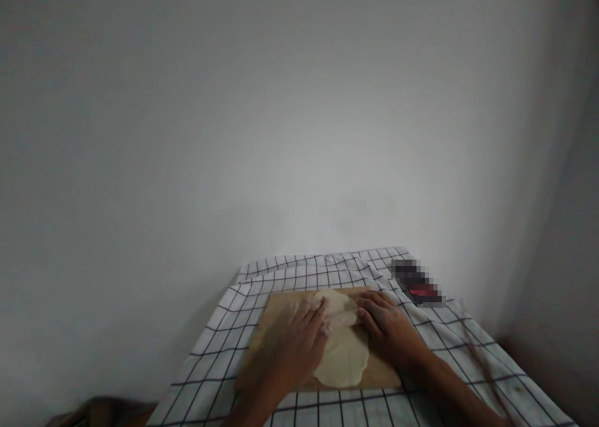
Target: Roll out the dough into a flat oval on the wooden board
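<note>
A flat, pale sheet of dough [344, 358] lies on a wooden board [388, 372], its outline rounded and uneven. Across its upper part runs a pale, light-coloured rolling pin [344, 319], blending with the dough and partly hidden at both ends by hands. My left hand [306, 333], whitened with flour and a little blurred, is on the pin's left end, with fingertips above it and thumb below. At the other end my right hand [381, 324] is closed over the pin with bent fingers.
A white cloth with dark grid lines [290, 276] covers the table. Near its right edge lies a dark and red object [416, 283], blurred out by pixels. A plain wall [299, 133] rises behind the table. Something brown [107, 409] shows at the lower left.
</note>
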A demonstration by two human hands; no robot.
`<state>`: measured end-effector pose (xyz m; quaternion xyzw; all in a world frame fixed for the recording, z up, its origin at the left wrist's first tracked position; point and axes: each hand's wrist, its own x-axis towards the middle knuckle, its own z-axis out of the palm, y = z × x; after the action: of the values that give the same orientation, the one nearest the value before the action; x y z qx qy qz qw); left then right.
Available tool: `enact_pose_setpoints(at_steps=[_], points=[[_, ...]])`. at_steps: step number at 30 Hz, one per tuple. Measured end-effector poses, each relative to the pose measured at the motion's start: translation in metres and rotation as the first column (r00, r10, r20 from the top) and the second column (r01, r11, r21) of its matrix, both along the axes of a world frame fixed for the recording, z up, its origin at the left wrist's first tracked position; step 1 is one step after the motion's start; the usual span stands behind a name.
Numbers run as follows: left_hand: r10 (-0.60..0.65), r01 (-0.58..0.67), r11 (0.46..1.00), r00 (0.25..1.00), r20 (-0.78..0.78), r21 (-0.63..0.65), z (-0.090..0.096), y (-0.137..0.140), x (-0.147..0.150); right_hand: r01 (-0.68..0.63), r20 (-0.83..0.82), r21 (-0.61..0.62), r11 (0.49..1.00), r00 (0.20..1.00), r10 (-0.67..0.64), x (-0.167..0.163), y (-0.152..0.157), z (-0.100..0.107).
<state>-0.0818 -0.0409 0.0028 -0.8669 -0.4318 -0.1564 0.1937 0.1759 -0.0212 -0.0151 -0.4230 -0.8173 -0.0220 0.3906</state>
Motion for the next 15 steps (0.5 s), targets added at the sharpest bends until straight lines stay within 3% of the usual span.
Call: enact_pose_setpoints(at_steps=[7,10,15], points=[[0.115,-0.108,0.985,0.992,0.049,-0.133,0.004,0.092,0.003,0.116,0.182,-0.094,0.989,0.978,-0.097,-0.008,0.041,0.014],[0.133,-0.122,0.978,0.990,0.054,-0.169,0.014,0.121,0.008,0.186,0.267,-0.138,0.973,0.953,-0.144,-0.011,0.071,0.016],[0.290,-0.265,0.941,0.952,0.100,-0.210,0.026,0.161,0.014,0.289,0.271,-0.179,0.940,0.933,-0.235,-0.015,0.107,0.022]])
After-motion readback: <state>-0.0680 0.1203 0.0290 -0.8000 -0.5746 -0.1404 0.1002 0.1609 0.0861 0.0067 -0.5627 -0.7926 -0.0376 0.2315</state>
